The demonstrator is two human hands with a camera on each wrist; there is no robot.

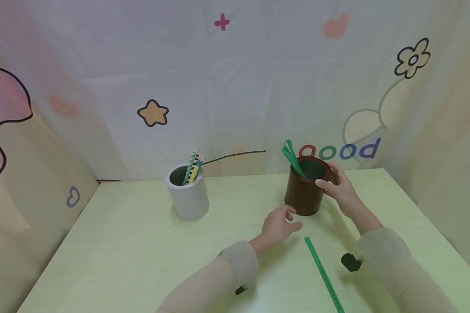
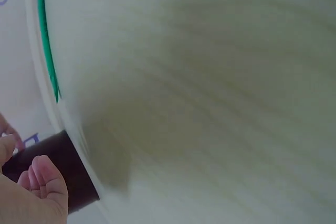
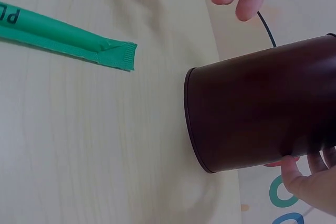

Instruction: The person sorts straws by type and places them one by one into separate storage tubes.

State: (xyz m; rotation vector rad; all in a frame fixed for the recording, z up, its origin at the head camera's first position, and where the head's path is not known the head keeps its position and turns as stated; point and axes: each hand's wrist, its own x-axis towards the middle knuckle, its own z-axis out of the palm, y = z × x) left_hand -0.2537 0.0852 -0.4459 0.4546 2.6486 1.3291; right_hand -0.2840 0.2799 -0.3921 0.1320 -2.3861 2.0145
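Note:
A dark brown cylindrical holder (image 1: pixel 303 198) stands on the table, with several green paper-wrapped sticks (image 1: pixel 293 157) leaning out of its left side. My right hand (image 1: pixel 341 193) grips the holder at its right, thumb at the rim; in the right wrist view its fingers (image 3: pixel 302 182) touch the wall. Near the holder's lower left, my left hand (image 1: pixel 278 227) holds nothing, its fingers loosely bent and the thumb apart. A single green wrapped stick (image 1: pixel 324 274) with a crimped end and dark print lies on the table between the forearms.
To the left stands a white cylindrical holder (image 1: pixel 191 203) with several patterned sticks (image 1: pixel 193 168) in it. Behind the pale table (image 1: pixel 113 243) hangs a printed cloth (image 1: pixel 239 87), which also closes off both sides.

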